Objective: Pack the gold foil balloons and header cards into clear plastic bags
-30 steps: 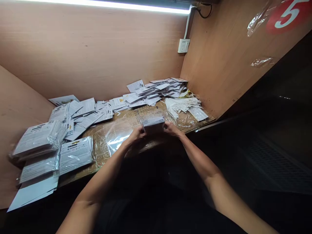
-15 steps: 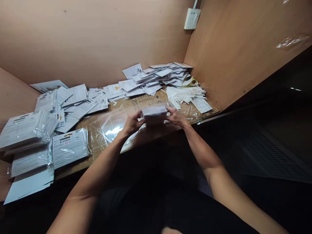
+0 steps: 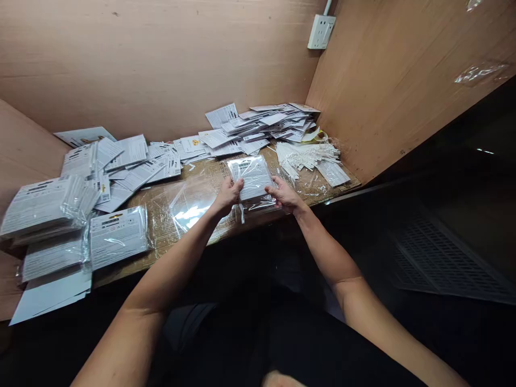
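Between my two hands a stack of printed cards in a clear plastic bag [image 3: 253, 176] is tilted so its printed face shows. My left hand [image 3: 228, 196] grips its left edge with the thumb on top. On the right edge my right hand [image 3: 283, 194] is closed, thumb over the face; its other fingers are partly hidden beneath. A narrow white strip [image 3: 242, 213] hangs at the bag's lower left. Left of my left hand, flat clear plastic bags [image 3: 189, 207] lie shining on the cardboard-covered bench [image 3: 161, 242].
Bagged card stacks [image 3: 119, 236] stand at the bench's left end. Loose printed cards [image 3: 258, 126] are heaped along the back wall. White strips [image 3: 308, 158] lie at the right beside a yellow tape roll [image 3: 321, 135]. A power socket [image 3: 321, 31] hangs in the corner.
The stack has turned from edge-on to showing its printed face and plastic wrap. My hands still hold its sides, with thumbs now on the face.
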The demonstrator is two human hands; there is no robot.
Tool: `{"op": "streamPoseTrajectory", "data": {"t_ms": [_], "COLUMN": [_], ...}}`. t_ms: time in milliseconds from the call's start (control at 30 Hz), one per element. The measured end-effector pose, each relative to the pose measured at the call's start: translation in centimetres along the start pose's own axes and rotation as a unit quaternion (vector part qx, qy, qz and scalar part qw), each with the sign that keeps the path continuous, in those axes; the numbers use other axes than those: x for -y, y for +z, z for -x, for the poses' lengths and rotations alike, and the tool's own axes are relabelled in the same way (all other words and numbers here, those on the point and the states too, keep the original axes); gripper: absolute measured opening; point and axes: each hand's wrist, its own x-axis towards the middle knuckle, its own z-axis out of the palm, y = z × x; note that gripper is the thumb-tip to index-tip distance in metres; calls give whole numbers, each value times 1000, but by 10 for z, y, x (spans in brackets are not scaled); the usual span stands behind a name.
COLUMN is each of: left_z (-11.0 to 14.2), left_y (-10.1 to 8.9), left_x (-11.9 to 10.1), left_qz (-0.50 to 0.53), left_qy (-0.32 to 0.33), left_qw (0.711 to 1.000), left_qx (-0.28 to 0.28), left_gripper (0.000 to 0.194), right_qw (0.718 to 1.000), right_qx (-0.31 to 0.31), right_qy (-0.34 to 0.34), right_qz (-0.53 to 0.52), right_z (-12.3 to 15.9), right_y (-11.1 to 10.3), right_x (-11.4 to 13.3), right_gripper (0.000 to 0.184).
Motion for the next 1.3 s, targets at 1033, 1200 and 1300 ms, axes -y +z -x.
{"op": "streamPoseTrajectory", "data": {"t_ms": [1033, 1200, 1300], "left_z": [-54, -46, -41], "left_y": [49, 50, 50], "left_x": [7, 8, 12], "left_qz": [-593, -601, -601], "left_qy": [110, 158, 184], "left_qw": [767, 757, 757], "left_qx": [219, 202, 177], "left_gripper": [81, 78, 75], "right_qw": [686, 779, 783], "right_qx": [24, 14, 22], "right_qy": [-321, -303, -279], "right_qz": [652, 548, 556], "right_z": [41, 44, 46], "right_y": [42, 34, 32], "right_x": [-52, -56, -56], "right_gripper": [30, 18, 26]}}
